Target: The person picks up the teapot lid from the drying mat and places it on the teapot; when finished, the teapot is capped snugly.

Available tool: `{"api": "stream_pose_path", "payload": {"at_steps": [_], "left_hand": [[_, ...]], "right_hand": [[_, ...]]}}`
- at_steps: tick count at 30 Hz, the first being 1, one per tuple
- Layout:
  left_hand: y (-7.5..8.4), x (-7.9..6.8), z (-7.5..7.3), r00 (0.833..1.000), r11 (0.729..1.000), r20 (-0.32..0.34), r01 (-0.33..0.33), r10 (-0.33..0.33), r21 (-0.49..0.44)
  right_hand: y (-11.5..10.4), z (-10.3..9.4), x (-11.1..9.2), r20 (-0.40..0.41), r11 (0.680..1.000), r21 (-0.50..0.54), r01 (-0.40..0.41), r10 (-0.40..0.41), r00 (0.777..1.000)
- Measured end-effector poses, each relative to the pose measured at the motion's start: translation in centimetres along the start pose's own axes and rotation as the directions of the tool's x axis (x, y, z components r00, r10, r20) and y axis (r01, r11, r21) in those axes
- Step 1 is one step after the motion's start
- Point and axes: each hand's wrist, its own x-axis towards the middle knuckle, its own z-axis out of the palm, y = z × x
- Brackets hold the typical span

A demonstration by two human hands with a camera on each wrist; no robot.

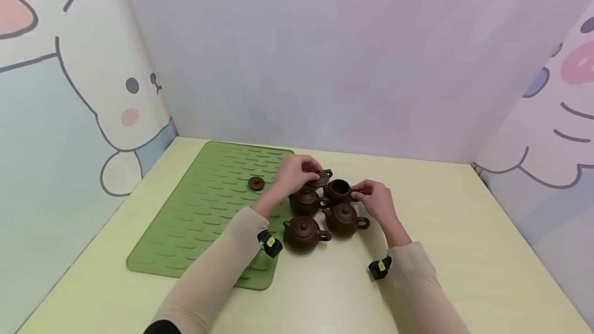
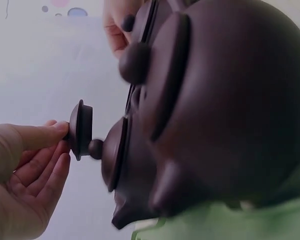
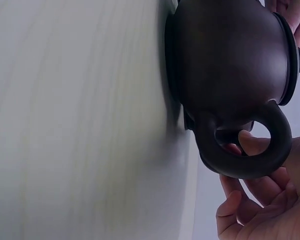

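Note:
My left hand [image 1: 296, 173] pinches a dark brown teapot lid [image 1: 318, 181] by its knob, beside the teapots. In the left wrist view the lid [image 2: 81, 130] stands edge-on, apart from the knobbed lid beside it. My right hand [image 1: 378, 201] pinches the handle of a lidless teapot [image 1: 335, 197], whose dark opening faces up. Lidded teapots stand close around it: one at left [image 1: 303, 203], one at front left [image 1: 301, 236] and one at front right [image 1: 343, 222]. In the right wrist view the front right teapot [image 3: 230, 55] partly hides the right fingers.
Another small lid [image 1: 256, 184] lies on the green textured mat [image 1: 204, 210], left of the teapots. Behind the held lid a dark handle [image 1: 328, 173] shows. Pale table surface [image 1: 464, 231] stretches to the right, with a wall [image 1: 325, 66] along the back.

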Motion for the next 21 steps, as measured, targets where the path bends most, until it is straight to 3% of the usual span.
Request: {"api": "stream_pose_path", "payload": {"at_steps": [12, 21], "left_hand": [[2.1, 2.1, 2.4, 0.997, 0.999, 0.069, -0.039, 0.039, -0.001], [2.3, 2.6, 3.4, 0.994, 0.999, 0.107, -0.034, 0.033, 0.008]], "right_hand": [[0.4, -0.4, 0.3, -0.036, 0.998, -0.035, 0.051, -0.052, 0.998], [0.4, 0.0, 0.2, -0.028, 0.997, -0.021, 0.077, -0.078, 0.997]]}}
